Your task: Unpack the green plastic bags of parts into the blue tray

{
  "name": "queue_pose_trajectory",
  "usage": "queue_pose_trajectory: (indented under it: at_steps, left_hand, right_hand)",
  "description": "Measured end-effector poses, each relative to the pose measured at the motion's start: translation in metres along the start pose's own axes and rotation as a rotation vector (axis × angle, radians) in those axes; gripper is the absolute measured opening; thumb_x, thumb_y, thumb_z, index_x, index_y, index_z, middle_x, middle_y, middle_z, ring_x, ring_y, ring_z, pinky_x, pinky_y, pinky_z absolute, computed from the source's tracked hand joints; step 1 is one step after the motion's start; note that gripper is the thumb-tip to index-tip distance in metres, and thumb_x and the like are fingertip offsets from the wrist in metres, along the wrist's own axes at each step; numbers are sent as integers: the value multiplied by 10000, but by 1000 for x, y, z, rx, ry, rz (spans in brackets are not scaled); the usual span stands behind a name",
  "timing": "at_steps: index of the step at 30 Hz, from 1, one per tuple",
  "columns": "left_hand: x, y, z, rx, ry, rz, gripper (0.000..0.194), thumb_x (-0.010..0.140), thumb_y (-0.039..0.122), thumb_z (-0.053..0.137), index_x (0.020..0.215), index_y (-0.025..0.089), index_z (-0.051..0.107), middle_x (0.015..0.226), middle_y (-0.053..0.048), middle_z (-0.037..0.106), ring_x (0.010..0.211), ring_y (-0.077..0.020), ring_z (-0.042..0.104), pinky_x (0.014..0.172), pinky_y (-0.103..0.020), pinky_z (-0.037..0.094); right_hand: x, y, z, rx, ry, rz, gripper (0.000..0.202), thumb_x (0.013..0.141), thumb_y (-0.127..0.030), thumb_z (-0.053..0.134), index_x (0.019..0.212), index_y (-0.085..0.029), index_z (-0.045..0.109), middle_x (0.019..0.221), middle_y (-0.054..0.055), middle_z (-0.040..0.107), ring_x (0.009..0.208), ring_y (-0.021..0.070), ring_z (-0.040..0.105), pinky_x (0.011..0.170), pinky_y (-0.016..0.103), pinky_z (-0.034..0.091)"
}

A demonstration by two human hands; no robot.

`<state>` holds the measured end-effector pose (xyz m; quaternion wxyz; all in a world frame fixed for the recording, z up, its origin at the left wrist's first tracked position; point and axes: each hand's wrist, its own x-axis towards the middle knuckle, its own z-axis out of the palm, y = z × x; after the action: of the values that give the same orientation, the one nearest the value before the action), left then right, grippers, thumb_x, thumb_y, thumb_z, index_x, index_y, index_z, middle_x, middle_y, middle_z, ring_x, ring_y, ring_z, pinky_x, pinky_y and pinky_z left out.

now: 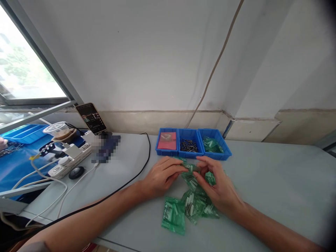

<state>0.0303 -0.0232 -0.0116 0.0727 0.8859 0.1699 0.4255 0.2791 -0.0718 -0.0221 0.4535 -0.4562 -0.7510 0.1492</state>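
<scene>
1. Hands meet just in front of the row of three blue plastic bins (pixel 193 153), the landmark for all positions below.
2. Left hand (pixel 160 176) pinches one end of a small green translucent packet (pixel 191 168) with fingertips pressed together.
3. Right hand (pixel 219 185) grips the packet's other end, fingers curled.
4. Step in hand, as judged: handling one packet, likely opening or filling it.
5. Pile of green packets (pixel 189 206) lies nearer the person than the bins, under the right hand.
6. Next move calls for a steady two-sided hold and a short transfer toward the bins.
</scene>
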Motion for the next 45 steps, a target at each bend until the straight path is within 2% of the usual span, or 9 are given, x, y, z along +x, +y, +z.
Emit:
queue_pose_trajectory:
  at_steps: [6, 11, 14, 18, 21, 23, 32, 41, 45]
  left_hand:
    - [1, 1, -1, -15, -72, -15, 332, 1083, 81, 494, 1365, 201, 620, 1408, -138, 687, 1251, -236, 671, 1035, -416, 559]
    - [2, 3, -1, -5, -107, -72, 324, 1097, 199, 538, 1419, 211, 574, 1419, -155, 656, 1293, -258, 645, 1076, -435, 550]
    - [3, 4, -1, -16, -129, -96, 292, 1103, 252, 547, 1387, 208, 597, 1345, -144, 676, 1247, -254, 654, 1064, -420, 552]
    - [4, 7, -4, -36, -218, -110, 291, 1115, 333, 545, 1351, 198, 647, 1280, -125, 693, 1196, -239, 660, 1067, -395, 528]
    - [5, 8, -6, -67, -307, -97, 346, 1092, 431, 592, 1342, 212, 687, 1278, -112, 698, 1136, -239, 666, 1042, -390, 511]
    - [5, 8, -6, -84, -371, -80, 383, 1049, 502, 653, 1326, 245, 721, 1304, -99, 700, 1095, -244, 664, 1015, -394, 500]
    - [5, 7, -4, -84, -447, -71, 452, 978, 606, 716, 1268, 264, 771, 1348, -93, 701, 1121, -261, 648, 1018, -397, 468]
    - [5, 9, -5, -47, -426, -49, 452, 957, 574, 757, 1267, 245, 748, 1333, -109, 697, 1129, -259, 660, 1010, -399, 500]
    - [7, 8, -6, -38, -426, -48, 430, 944, 548, 784, 1246, 243, 753, 1325, -95, 696, 1121, -250, 665, 1009, -389, 500]
  right_hand:
    - [5, -6, -7, -141, -1, -120, 229, 1095, -235, 511, 1206, -294, 703, 944, 39, 683, 760, 184, 689, 646, 291, 571]
    - [2, -9, -10, -96, 100, 20, 203, 1086, -276, 537, 1186, -279, 713, 866, 1, 780, 593, 158, 691, 573, 277, 573]
    - [2, -8, -11, -97, 135, 74, 250, 1091, -314, 528, 1280, -295, 691, 995, 26, 811, 738, 193, 769, 567, 274, 588]
    - [7, -4, -7, -202, 185, 69, 536, 1081, -405, 546, 1594, -283, 450, 1513, 134, 630, 1157, 301, 739, 808, 403, 651]
    - [11, 0, -1, -331, 175, 60, 755, 1081, -438, 531, 1715, -218, 184, 1622, 197, 502, 1368, 373, 608, 1039, 552, 567]
    - [12, 4, 2, -461, 146, 33, 797, 1084, -439, 513, 1722, -169, 121, 1617, 232, 493, 1440, 409, 528, 1111, 614, 483]
    - [21, 12, -10, -727, 151, -88, 507, 1089, -378, 483, 1539, -146, 449, 1449, 219, 629, 1387, 415, 543, 1120, 595, 405]
    - [27, 10, -19, -749, 270, -102, 706, 1065, -393, 542, 1665, -113, 296, 1573, 296, 484, 1377, 513, 527, 1092, 699, 411]
    - [31, 13, -24, -753, 194, -163, 554, 1068, -339, 532, 1568, -118, 444, 1459, 277, 583, 1357, 485, 556, 1096, 677, 436]
